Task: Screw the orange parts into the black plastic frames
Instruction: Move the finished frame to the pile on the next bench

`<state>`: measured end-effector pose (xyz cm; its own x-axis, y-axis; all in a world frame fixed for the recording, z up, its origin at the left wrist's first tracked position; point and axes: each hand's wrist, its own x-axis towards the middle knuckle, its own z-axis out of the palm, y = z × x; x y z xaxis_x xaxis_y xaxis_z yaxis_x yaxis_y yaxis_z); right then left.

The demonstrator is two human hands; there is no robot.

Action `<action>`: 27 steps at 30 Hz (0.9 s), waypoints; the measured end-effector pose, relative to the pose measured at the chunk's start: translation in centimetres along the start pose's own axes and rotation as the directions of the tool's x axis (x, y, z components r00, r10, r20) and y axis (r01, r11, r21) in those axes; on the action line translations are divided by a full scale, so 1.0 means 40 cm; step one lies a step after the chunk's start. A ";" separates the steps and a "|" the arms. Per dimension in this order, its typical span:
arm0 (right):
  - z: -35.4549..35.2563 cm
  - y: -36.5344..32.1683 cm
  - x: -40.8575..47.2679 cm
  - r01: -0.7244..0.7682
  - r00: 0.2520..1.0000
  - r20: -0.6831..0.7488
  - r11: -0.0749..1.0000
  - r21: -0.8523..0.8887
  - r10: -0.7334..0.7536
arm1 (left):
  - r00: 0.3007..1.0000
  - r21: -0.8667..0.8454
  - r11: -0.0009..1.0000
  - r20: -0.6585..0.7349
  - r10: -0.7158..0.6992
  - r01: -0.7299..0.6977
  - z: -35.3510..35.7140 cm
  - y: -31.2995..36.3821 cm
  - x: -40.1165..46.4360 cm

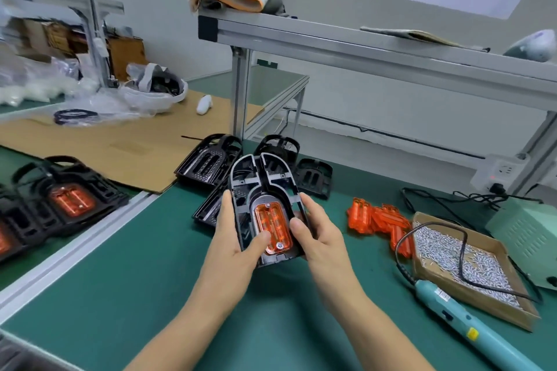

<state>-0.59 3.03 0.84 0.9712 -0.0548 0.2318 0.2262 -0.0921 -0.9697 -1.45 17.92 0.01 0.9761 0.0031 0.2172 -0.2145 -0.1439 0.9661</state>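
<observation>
I hold a black plastic frame (261,187) upright above the green mat, with an orange part (272,227) seated in its lower half and a screw head visible near the part's bottom. My left hand (232,238) grips the frame's left edge, thumb resting on the orange part. My right hand (316,232) grips the right edge, thumb at the part's right side. Behind it lie several bare black frames (208,161). A pile of loose orange parts (376,220) lies to the right. A teal electric screwdriver (461,316) rests on the mat at the lower right.
A cardboard box of screws (455,259) stands at right with the screwdriver's black cable draped across it. A pale green power unit (530,235) sits at far right. Finished frames with orange parts (63,196) are stacked at left. A cardboard sheet (120,144) lies behind; an aluminium shelf (361,48) runs overhead.
</observation>
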 end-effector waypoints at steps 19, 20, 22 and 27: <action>0.450 -0.051 0.105 0.044 0.900 0.435 0.992 -0.120 0.013 | 0.858 0.017 0.995 -0.508 -0.073 0.095 -0.383 -0.051 0.048; 0.474 -0.051 0.113 0.058 0.898 0.440 0.989 -0.134 0.007 | 0.851 0.020 0.994 -0.520 -0.079 0.105 -0.405 -0.057 0.053; 0.523 -0.047 0.131 0.088 0.889 0.458 0.981 -0.173 0.001 | 0.839 0.011 0.994 -0.536 -0.090 0.113 -0.442 -0.064 0.061; 0.625 -0.053 0.159 0.107 0.857 0.513 0.958 -0.265 0.046 | 0.786 0.090 0.982 -0.614 -0.075 0.164 -0.507 -0.075 0.080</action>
<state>6.99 27.74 2.44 0.8814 0.4583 0.1145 0.3008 -0.3577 -0.8841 1.62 38.44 0.65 0.7620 0.6209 0.1843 -0.0479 -0.2297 0.9721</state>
